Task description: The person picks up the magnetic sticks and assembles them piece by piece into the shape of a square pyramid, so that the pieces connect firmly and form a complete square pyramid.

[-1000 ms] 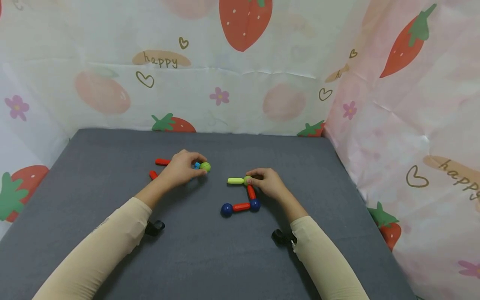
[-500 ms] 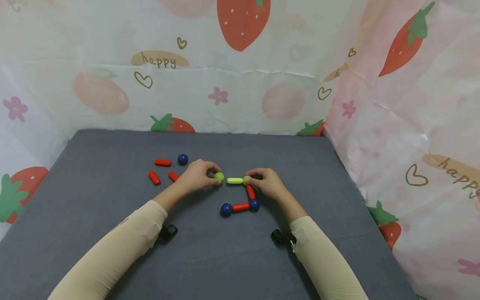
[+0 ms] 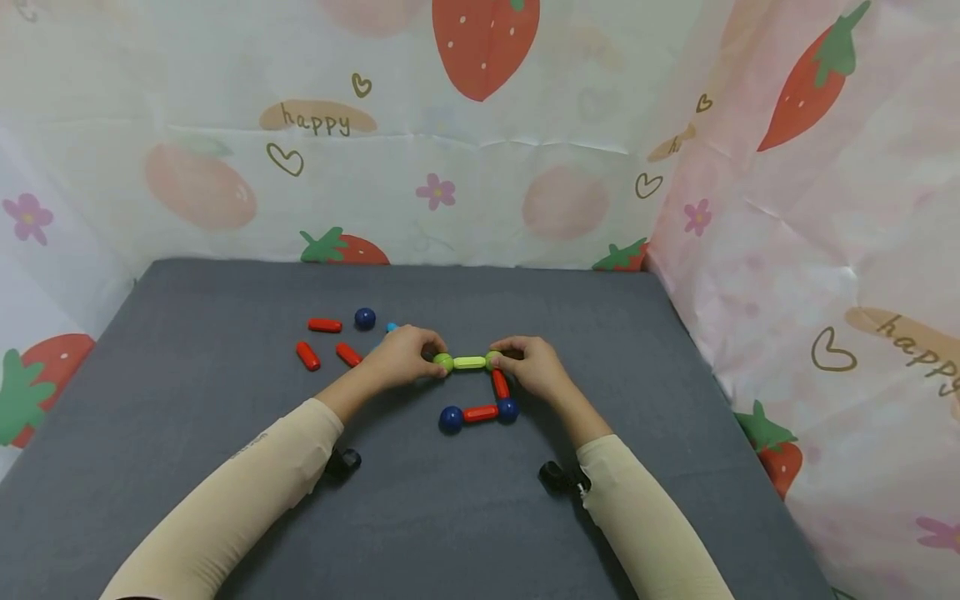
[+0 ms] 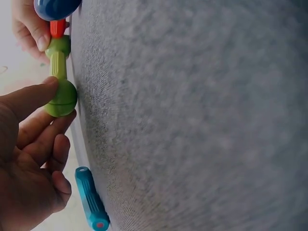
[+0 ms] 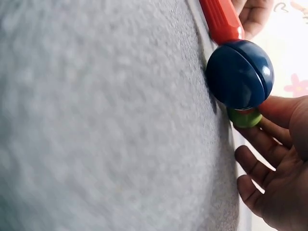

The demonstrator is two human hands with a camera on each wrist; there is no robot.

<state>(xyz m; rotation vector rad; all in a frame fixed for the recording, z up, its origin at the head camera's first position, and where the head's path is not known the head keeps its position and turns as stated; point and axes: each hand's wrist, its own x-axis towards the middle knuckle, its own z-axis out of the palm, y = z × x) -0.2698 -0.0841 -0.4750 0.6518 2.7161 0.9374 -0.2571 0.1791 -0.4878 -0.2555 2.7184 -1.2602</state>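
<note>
My left hand [image 3: 399, 358] pinches a green ball [image 4: 63, 100] between thumb and fingers. That ball meets the left end of a yellow-green rod [image 3: 470, 362]. At the rod's right end sits another green ball [image 3: 492, 360], pinched by my right hand [image 3: 536, 368]. From there a red rod [image 3: 500, 384] runs towards me to a dark blue ball [image 5: 240, 74]. A second red rod [image 3: 481, 413] goes left to another dark blue ball [image 3: 451, 419]. Together these pieces form a bent chain lying on the grey cloth.
Left of the chain lie loose red rods [image 3: 325, 325] and a dark blue ball [image 3: 365, 318]. A blue rod [image 4: 91, 199] lies behind my left hand, mostly hidden in the head view. The grey table [image 3: 450, 517] backs onto a strawberry-print curtain [image 3: 480, 200].
My left hand has carried the green ball rightward to the yellow-green rod's free end, uncovering loose red rods and a blue ball. My right hand has stayed in place.
</note>
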